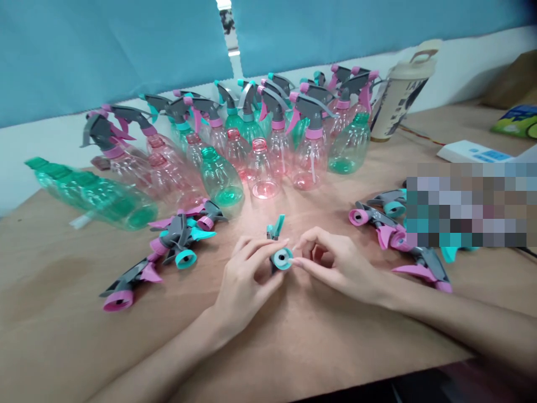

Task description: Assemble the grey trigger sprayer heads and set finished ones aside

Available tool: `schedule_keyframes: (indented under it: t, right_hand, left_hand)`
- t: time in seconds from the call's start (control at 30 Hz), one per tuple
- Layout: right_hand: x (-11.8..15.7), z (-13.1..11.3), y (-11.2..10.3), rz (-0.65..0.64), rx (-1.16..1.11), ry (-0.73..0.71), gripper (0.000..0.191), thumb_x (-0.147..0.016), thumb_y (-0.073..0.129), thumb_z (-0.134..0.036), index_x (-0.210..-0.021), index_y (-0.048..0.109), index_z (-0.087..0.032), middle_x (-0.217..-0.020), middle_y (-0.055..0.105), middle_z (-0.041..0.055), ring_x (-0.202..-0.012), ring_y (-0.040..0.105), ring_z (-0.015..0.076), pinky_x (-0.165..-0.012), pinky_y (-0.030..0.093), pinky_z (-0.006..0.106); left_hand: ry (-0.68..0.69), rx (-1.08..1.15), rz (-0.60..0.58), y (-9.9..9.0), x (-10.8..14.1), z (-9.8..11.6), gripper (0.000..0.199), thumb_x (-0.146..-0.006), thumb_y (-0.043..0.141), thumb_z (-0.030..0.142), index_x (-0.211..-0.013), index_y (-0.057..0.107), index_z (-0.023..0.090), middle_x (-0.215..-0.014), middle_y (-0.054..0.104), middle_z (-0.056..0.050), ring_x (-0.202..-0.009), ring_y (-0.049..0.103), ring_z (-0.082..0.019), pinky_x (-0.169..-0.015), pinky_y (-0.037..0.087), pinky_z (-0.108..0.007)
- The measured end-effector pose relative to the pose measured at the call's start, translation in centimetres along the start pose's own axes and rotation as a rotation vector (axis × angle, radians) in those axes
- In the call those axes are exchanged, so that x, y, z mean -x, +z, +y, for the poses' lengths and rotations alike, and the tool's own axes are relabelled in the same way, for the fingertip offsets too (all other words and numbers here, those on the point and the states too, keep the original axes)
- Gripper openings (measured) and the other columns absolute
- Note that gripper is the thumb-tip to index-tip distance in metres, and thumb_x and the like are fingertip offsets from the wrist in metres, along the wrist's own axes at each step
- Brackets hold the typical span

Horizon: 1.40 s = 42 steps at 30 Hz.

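Left hand (242, 271): pinches teal spray head (282, 258) — may twist if grip slackens.
Right hand (335, 260): beside it; whether pinching, cannot tell.

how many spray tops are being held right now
1: a grey and teal spray top in the left grip, with the right grip close beside its round end. No second one shows, though curled fingers hide part of each palm.
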State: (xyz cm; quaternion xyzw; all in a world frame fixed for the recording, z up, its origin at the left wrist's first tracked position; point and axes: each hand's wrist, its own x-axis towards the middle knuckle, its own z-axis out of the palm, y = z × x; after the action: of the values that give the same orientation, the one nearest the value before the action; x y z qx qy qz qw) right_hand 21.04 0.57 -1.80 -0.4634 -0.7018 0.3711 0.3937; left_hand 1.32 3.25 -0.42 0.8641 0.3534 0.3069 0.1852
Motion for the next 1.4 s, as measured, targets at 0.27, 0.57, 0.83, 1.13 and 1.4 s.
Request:
schedule_keyframes:
  t: [0.27,0.57,0.83,1.13,1.4]
  right_hand:
    - [-0.4,-0.7,0.7,-0.041,-0.098,-0.004,0.012,-0.084,0.058,-0.024,-0.088,0.046,-0.021,-0.076,0.053,-0.003,-0.059,0.05,0.0085,-0.051,0.043,0.022]
    - [-2.5,-2.5,0.2,-0.101,0.044,-0.025,0.023,-0.074,0.057,-0.012,-0.087,0.04,-0.022,-0.066,0.042,-0.0073,-0.055,0.043,0.0083,-0.049,0.032,0.022]
    - [-4.8,-3.5,0.8,-0.075,0.203,0.099,0.027,-0.065,0.057,-0.014,-0.083,0.039,-0.021,-0.073,0.046,-0.0038,-0.062,0.045,0.0111,-0.053,0.034,0.024]
    - [-3.8,-3.4,1.0,-0.209,-0.043,0.278,0.025,-0.084,0.045,-0.028,-0.106,0.041,-0.017,-0.066,0.057,-0.0028,-0.055,0.054,0.0123,-0.05,0.04,0.024]
    - [-4.4,-2.2,2.1,-0.368,-0.348,0.43,0.04,-0.089,0.04,-0.027,-0.125,0.028,-0.018,-0.063,0.062,-0.004,-0.05,0.06,0.0126,-0.052,0.051,0.026]
  left_hand:
    - [0.027,0.029,-0.011,0.1,0.1,-0.3,0.033,-0.081,0.064,0.015,-0.113,0.061,0.022,-0.102,0.07,-0.004,-0.094,0.055,-0.022,-0.08,0.05,-0.036]
    - [0.007,0.036,0.03,0.1,0.3,-0.5,0.031,-0.079,0.064,0.015,-0.11,0.062,0.019,-0.089,0.07,-0.004,-0.08,0.054,-0.02,-0.069,0.049,-0.032]
    - [-0.121,0.084,0.026,0.0,0.3,-1.3,0.033,-0.078,0.064,0.013,-0.11,0.064,0.018,-0.093,0.067,-0.006,-0.085,0.053,-0.021,-0.072,0.047,-0.032]
    - [-0.231,0.165,0.023,0.2,0.4,-1.4,0.044,-0.079,0.061,0.01,-0.121,0.06,0.024,-0.088,0.055,-0.001,-0.067,0.048,-0.011,-0.056,0.042,-0.02]
    - [-0.241,0.17,0.016,0.1,0.4,-1.3,0.046,-0.079,0.06,0.008,-0.12,0.061,0.029,-0.086,0.055,0.0,-0.06,0.044,-0.009,-0.054,0.04,-0.019]
